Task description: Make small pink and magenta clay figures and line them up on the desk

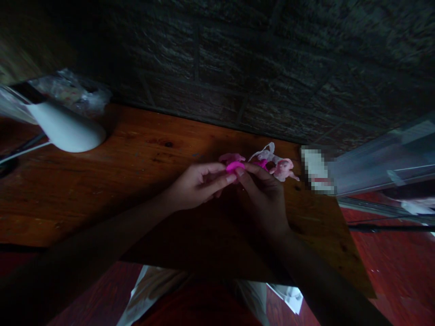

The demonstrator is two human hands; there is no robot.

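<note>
Between both hands, over the wooden table, is a small bright pink soft-looking piece (234, 167), perhaps modelling clay; its exact kind is unclear. My left hand (202, 183) pinches its left side between thumb and fingers. On the other side, my right hand (263, 190) presses thumb and fingertips against it. Just behind the fingertips lies another pink lump (232, 157), partly covered. A pale pink crumpled piece (284, 169), a magenta bit (262, 164) and a whitish crumpled wrapper or film (267, 153) lie beyond my right hand.
The wooden table (136, 136) runs along a dark brick wall (220, 68). A white tapered object (68, 127) with a cable and a clear plastic bag (81, 93) are at the left. A blurred-out pale item (317, 170) and a translucent panel (380, 156) stand at the right.
</note>
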